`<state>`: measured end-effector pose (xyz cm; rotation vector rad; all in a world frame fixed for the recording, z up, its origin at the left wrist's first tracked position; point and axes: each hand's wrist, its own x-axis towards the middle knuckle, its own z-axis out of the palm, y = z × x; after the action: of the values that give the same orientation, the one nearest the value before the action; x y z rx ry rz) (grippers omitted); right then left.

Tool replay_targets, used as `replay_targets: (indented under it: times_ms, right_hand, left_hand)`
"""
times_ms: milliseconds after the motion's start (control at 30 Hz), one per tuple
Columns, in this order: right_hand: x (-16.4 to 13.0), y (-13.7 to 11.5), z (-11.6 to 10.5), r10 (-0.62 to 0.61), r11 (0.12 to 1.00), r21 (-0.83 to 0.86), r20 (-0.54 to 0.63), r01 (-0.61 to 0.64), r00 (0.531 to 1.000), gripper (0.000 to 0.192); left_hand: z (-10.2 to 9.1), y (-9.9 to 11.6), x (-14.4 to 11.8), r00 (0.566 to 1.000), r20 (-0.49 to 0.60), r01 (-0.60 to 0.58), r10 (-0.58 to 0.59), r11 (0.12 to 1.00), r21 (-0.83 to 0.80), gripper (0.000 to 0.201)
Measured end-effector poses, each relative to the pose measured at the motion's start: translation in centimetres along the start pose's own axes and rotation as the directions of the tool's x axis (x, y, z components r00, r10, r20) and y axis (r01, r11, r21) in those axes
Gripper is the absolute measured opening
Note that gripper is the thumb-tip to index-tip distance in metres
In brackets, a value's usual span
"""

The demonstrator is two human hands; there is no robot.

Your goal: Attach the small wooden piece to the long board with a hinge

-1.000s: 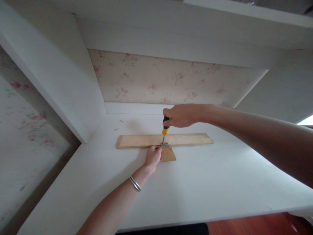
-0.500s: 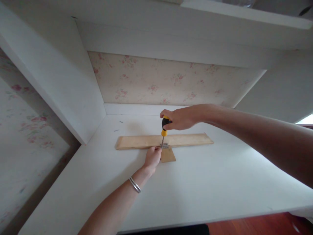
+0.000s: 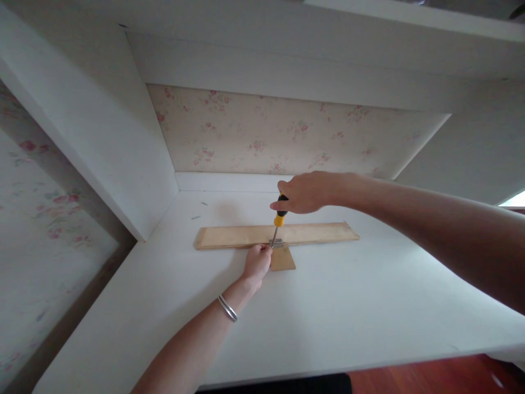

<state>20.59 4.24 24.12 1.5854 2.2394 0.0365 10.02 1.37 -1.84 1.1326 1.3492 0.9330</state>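
White desk (image 3: 328, 306), toward its back edge: the right hand (image 3: 305, 192) grips a yellow-black screwdriver (image 3: 279, 214) upright on a hinge (image 3: 277, 243) joining the long plank (image 3: 246, 236) and small wood piece (image 3: 283, 259); left hand (image 3: 257, 261) fingers pinch beside the tip.

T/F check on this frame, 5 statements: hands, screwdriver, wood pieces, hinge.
1. The right hand grips the screwdriver by its handle. True.
2. The screwdriver's handle is red and blue. False: it is black and yellow.
3. The screwdriver tip meets the small metal hinge between the long wooden strip and the small wooden piece. True.
4. The left hand is lifted well clear of the white surface. False: it is down at the hinge, beside the small wooden piece.
5. The long wooden strip stands upright against the floral back wall. False: it lies flat on the white surface.
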Motion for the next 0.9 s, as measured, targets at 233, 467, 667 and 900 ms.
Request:
replay_targets:
  times_ms: [233,467,667,900]
  right_hand:
    - [-0.62,-0.61,-0.58,0.026,0.998,-0.061,-0.016,-0.026,1.0,0.062]
    - [-0.38,-0.69,-0.28,-0.064,0.998,0.018,0.048,0.063,0.997,0.057]
    - [-0.81,-0.7,-0.85,-0.031,0.999,0.023,0.093,0.029,0.995,0.061]
    - [-0.62,-0.83,-0.6,0.016,0.998,-0.066,-0.031,-0.018,0.999,0.061]
  left_hand:
    - [0.0,0.41,-0.28,1.0,-0.026,0.002,-0.002,1.0,0.017,0.018]
    - [-0.09,0.19,-0.21,1.0,-0.012,0.011,-0.011,1.0,-0.028,0.016]
    - [-0.01,0.1,-0.21,1.0,0.003,0.02,-0.02,0.998,-0.064,0.017]
    - [-0.08,0.44,-0.32,1.0,-0.005,0.013,-0.013,0.999,-0.037,0.018]
